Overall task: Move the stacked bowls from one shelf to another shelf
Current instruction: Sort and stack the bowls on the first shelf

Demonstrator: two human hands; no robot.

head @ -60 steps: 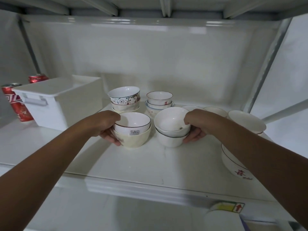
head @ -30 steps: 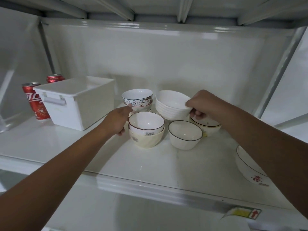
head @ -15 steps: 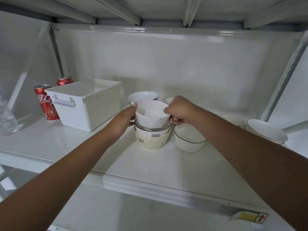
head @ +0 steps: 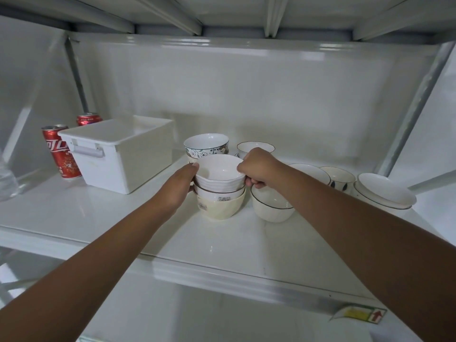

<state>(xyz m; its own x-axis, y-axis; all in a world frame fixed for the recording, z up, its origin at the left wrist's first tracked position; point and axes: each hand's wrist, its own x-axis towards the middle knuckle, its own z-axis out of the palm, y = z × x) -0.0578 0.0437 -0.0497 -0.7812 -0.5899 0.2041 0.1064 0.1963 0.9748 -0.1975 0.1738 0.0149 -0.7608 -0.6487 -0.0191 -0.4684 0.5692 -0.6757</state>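
A stack of bowls stands mid-shelf on the white shelf (head: 222,245): a cream bowl (head: 222,208) at the bottom, a white one with a label in it, and a white ribbed bowl (head: 218,175) on top. My right hand (head: 259,167) grips the ribbed bowl's right rim. My left hand (head: 179,187) is pressed flat against the left side of the stack. A white bowl with a dark rim (head: 270,207) sits just right of the stack, under my right wrist.
A flower-patterned bowl stack (head: 207,145) and a scalloped bowl (head: 255,146) stand behind. More bowls (head: 385,193) line the right side. A white lidded bin (head: 118,151) and two red cans (head: 60,150) are at left. A metal upright (head: 414,104) frames the right.
My right hand carried the ribbed bowl from the back over the cream stack and has lowered it onto the stack. My left hand stayed against the stack's left side.
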